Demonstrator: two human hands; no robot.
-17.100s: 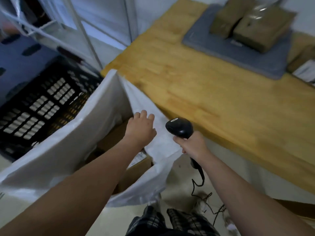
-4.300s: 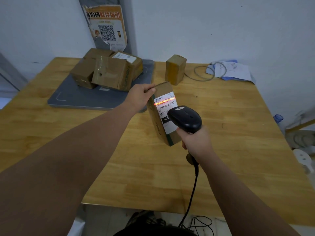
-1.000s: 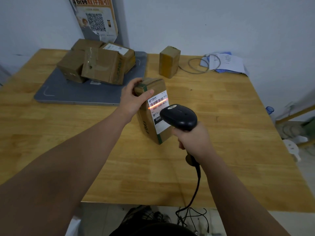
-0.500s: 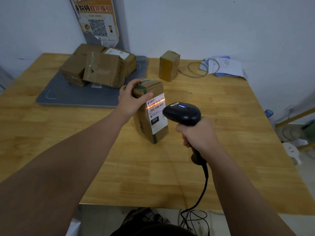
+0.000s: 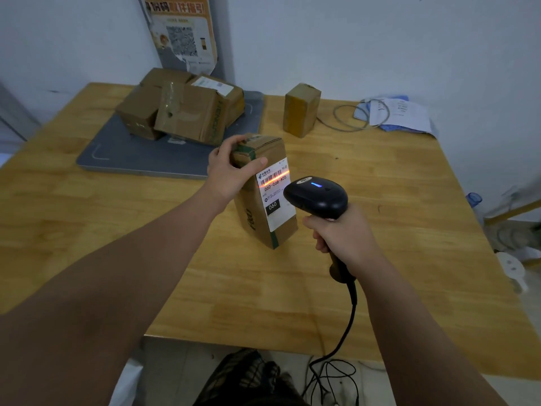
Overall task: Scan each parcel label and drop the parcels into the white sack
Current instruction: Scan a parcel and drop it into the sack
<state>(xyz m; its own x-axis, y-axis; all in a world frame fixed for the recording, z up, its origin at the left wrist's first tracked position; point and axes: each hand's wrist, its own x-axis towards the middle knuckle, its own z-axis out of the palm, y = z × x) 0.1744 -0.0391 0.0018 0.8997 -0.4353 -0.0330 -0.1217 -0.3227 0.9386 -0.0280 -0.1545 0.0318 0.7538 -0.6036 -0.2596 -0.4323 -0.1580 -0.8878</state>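
**Parcel upright, label toward scanner**

The left hand (image 5: 231, 171) grips the top of 1 parcel (image 5: 253, 221), on end on the table (image 5: 380, 177), long axis near vertical. Its label (image 5: 276, 197) faces right, just beside the scanner (image 5: 317, 196) clasped in the right hand (image 5: 342, 234). A red line crosses the barcode. The left hand looks best placed to lift it.

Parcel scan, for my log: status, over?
Left hand grips parcel. Right hand holds scanner, beam on label. Nothing between scanner and label.

brown parcel (image 5: 260, 197), white label (image 5: 276, 194), black scanner (image 5: 317, 197), grey mat (image 5: 137, 155)
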